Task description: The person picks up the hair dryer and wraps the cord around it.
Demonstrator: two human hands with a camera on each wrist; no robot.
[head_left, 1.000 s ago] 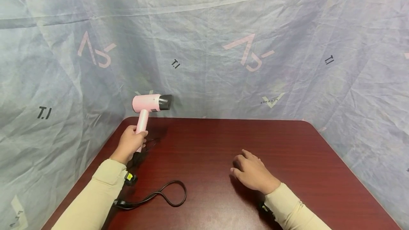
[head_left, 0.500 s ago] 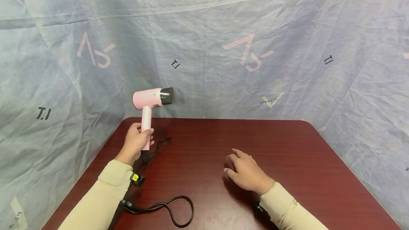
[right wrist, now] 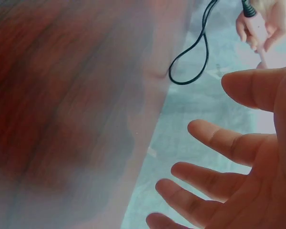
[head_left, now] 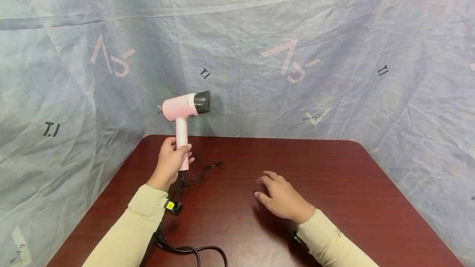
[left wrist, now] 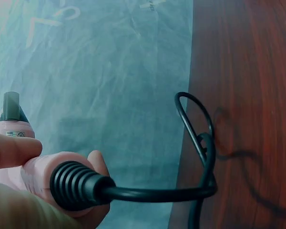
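A pink hair dryer (head_left: 179,107) with a black nozzle (head_left: 202,102) is held upright above the table by my left hand (head_left: 171,161), whose fingers and thumb wrap the lower handle. Its nozzle points right and slightly up. From the handle's base, a ribbed black sleeve (left wrist: 76,186) leads into the power cord (left wrist: 157,194), which hangs in a loop in the left wrist view. My right hand (head_left: 283,197) hovers over the middle of the table, holding nothing. In the right wrist view its fingers (right wrist: 229,143) are spread and slightly bent, apart from the hair dryer.
The dark red wooden table (head_left: 334,176) has rounded far corners. More black cord (head_left: 185,249) loops near the front edge beside the left sleeve. A grey printed cloth (head_left: 237,73) hangs around the back and sides.
My left hand has moved right with the hair dryer and raised it, its nozzle tilting upward. The cord has shifted right and nearer the front. My right hand has drifted slightly left.
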